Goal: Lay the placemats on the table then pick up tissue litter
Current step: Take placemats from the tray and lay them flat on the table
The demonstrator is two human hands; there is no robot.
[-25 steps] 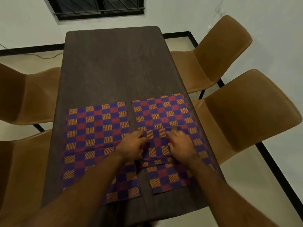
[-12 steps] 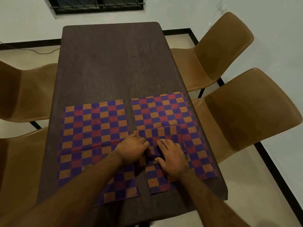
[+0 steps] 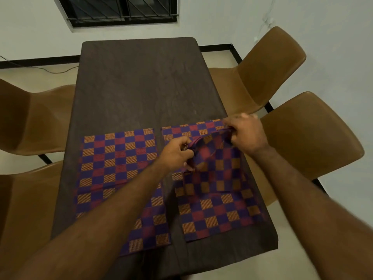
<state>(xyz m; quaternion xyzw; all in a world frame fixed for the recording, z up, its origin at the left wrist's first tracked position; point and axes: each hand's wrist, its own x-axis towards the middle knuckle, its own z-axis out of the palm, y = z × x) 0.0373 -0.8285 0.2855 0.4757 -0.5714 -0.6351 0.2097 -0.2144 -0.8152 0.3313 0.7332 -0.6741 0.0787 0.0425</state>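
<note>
Two checkered placemats in purple, red and orange lie flat on the dark table: one on the left, one on the right. A third, folded placemat is lifted above the right one. My left hand grips its left top corner and my right hand grips its right top edge, so the cloth hangs between them. No tissue litter shows in this view.
Brown chairs flank the table: two on the right and two on the left. A barred window sits in the far wall. A cable runs along the floor.
Both hands went from pressing on the folded placemat to gripping it and lifting it off the right placemat, moving apart and away from me.
</note>
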